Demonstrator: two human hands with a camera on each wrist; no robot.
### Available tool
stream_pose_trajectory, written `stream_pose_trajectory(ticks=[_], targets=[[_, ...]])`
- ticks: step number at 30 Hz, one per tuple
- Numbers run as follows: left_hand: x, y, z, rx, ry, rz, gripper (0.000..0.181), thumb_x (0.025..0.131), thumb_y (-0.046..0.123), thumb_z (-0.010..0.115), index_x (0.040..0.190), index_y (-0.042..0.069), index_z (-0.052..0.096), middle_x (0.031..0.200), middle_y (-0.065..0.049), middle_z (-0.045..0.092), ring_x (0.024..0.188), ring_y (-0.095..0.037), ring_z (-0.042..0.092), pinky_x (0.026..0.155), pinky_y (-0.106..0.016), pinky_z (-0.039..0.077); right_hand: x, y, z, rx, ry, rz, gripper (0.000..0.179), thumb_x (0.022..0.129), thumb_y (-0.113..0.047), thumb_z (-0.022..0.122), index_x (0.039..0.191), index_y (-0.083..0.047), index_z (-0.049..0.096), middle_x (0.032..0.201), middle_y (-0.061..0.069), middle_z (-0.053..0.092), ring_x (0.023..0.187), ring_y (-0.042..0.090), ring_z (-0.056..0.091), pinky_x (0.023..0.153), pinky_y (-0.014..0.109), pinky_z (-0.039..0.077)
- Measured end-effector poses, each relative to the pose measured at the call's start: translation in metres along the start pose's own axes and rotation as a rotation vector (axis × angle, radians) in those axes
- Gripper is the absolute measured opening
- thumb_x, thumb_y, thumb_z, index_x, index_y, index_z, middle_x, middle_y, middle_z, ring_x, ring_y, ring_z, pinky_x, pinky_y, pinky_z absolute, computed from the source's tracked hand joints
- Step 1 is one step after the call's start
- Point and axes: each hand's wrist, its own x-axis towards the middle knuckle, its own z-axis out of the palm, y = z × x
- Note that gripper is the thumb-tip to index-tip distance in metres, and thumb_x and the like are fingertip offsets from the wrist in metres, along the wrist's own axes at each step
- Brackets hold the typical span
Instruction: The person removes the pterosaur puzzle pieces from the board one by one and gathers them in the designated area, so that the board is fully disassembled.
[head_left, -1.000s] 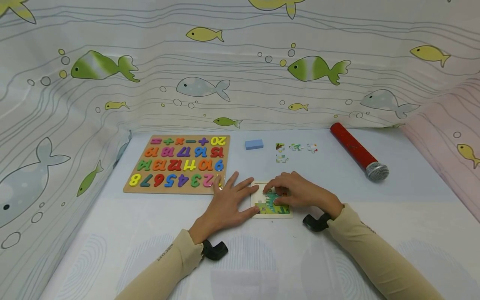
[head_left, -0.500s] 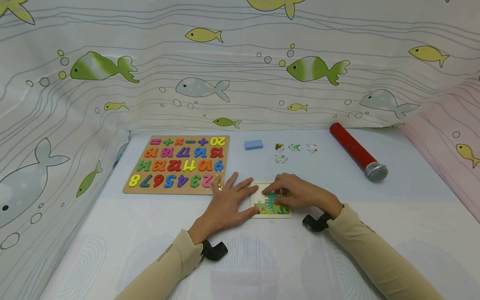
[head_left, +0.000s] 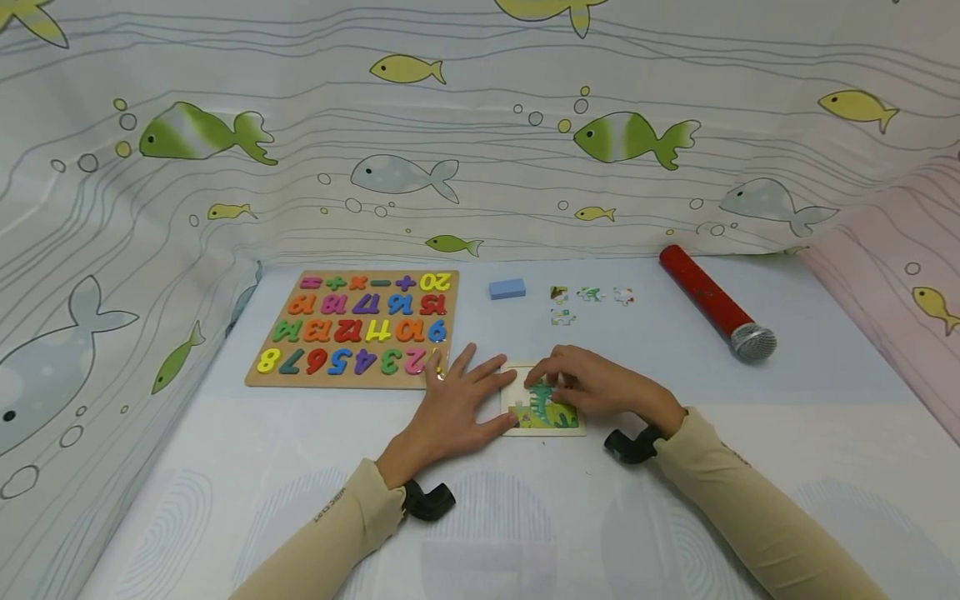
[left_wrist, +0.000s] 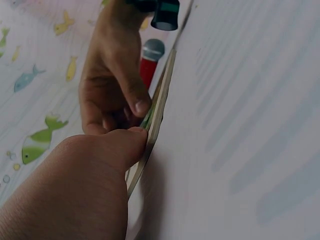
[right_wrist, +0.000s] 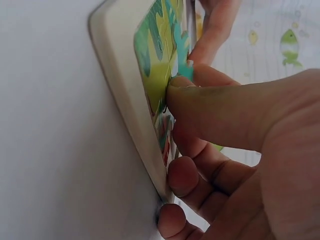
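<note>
A small jigsaw puzzle (head_left: pixel 566 417) with a green dinosaur picture lies partly filled in its pale wooden frame (head_left: pixel 543 433). My left hand (head_left: pixel 457 408) is spread at the frame's left side; its thumb rests on the near left edge, and its fingertips reach the upper left. Over the right half, my right hand (head_left: pixel 596 383) has bent fingers, with thumb and forefinger at either side of a teal dinosaur puzzle piece (right_wrist: pixel 184 42). In the right wrist view the thumb presses against the picture. The fingers partly hide the upper pieces.
Several loose jigsaw pieces (head_left: pixel 591 294) lie behind the frame, beside a blue block (head_left: pixel 507 289). A wooden number board (head_left: pixel 352 329) is at the left, partly under the left fingertips. A red microphone (head_left: pixel 708 292) lies back right, before a fish-patterned cloth (head_left: pixel 517 200).
My right thumb has shifted slightly right on the puzzle, and the right hand's knuckles have lowered a little. My left hand stays in place.
</note>
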Motion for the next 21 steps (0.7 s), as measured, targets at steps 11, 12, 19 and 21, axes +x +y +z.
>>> stream_pose_trajectory(ticks=[11, 12, 19, 21], targets=[[0.0003, 0.0012, -0.0010, -0.002, 0.005, -0.001, 0.063, 0.093, 0.064, 0.056, 0.148, 0.033, 0.054, 0.161, 0.008, 0.044, 0.155, -0.038, 0.027, 0.115, -0.075, 0.006, 0.0016, -0.0004, 0.0000, 0.035, 0.000, 0.022, 0.035, 0.092, 0.000, 0.068, 0.122, -0.018, 0.070, 0.101, 0.000, 0.064, 0.080, 0.012, 0.054, 0.076, 0.027, 0.050], [0.0002, 0.0013, -0.0010, -0.004, 0.007, -0.001, 0.063, 0.093, 0.064, 0.057, 0.148, 0.033, 0.054, 0.161, 0.008, 0.044, 0.155, -0.038, 0.027, 0.115, -0.075, 0.006, 0.0017, -0.0005, 0.0000, 0.034, 0.000, 0.018, 0.035, 0.092, 0.000, 0.068, 0.122, -0.018, 0.070, 0.100, 0.000, 0.064, 0.080, 0.012, 0.053, 0.076, 0.027, 0.050], [-0.0008, 0.0000, 0.0004, -0.011, 0.017, 0.007, 0.063, 0.093, 0.064, 0.057, 0.147, 0.033, 0.055, 0.160, 0.007, 0.045, 0.155, -0.038, 0.028, 0.115, -0.076, 0.006, 0.0029, -0.0009, 0.0008, 0.027, -0.001, -0.031, 0.038, 0.090, 0.002, 0.064, 0.123, -0.016, 0.072, 0.096, 0.001, 0.065, 0.078, 0.013, 0.053, 0.074, 0.027, 0.046], [-0.0008, -0.0004, 0.0006, -0.007, 0.017, 0.008, 0.063, 0.093, 0.064, 0.056, 0.148, 0.034, 0.054, 0.161, 0.008, 0.045, 0.155, -0.038, 0.027, 0.115, -0.076, 0.006, 0.0030, -0.0019, 0.0009, 0.033, -0.007, -0.035, 0.040, 0.089, 0.002, 0.062, 0.123, -0.016, 0.073, 0.096, 0.002, 0.065, 0.078, 0.014, 0.052, 0.074, 0.028, 0.046]])
